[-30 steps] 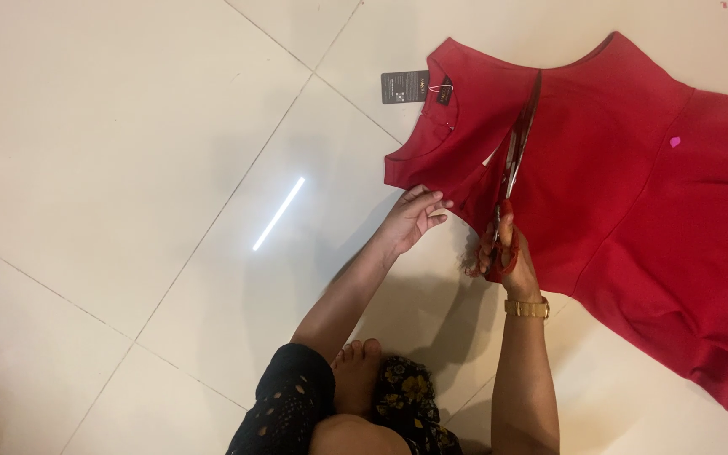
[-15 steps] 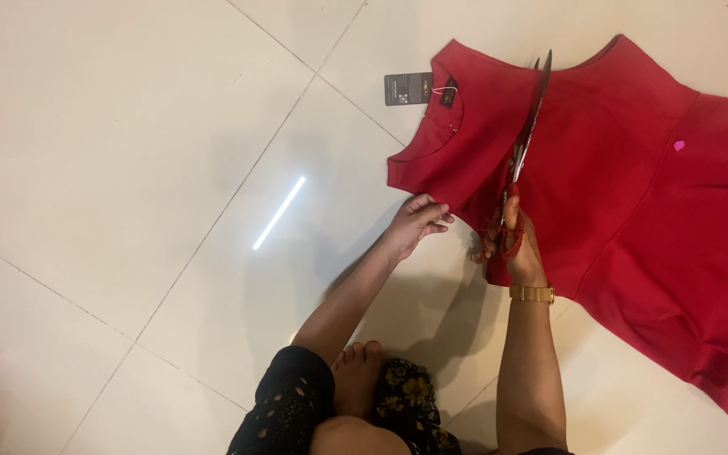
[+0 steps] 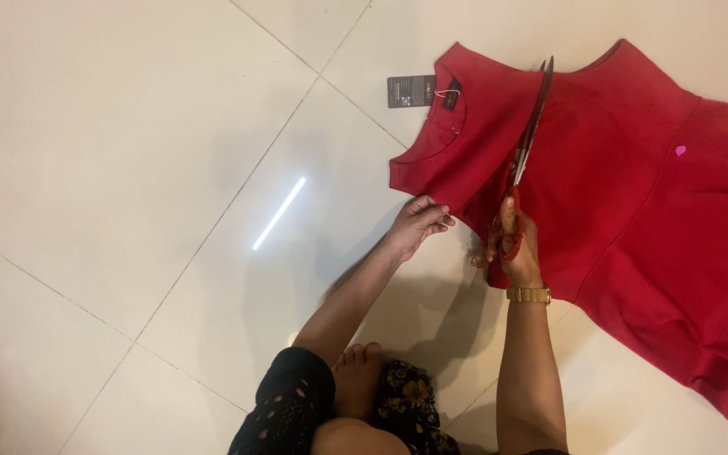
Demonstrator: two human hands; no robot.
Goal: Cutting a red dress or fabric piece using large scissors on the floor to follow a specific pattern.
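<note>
A: Red dress [image 3: 617, 194] lies flat on the pale tiled floor [image 3: 128, 152], right of centre; what's around it?

B: I see a dark hang tag [image 3: 410, 90] at its far-left neckline and a pink speck [image 3: 680, 150] on the cloth. Nothing blocks my view.

A: Hands?

B: My left hand [image 3: 419, 223] pinches the dress's near-left edge, fingers curled. My right hand [image 3: 514, 248] is closed through the red scissors [image 3: 526, 147], blades nearly together, pointing far across the bodice.
</note>
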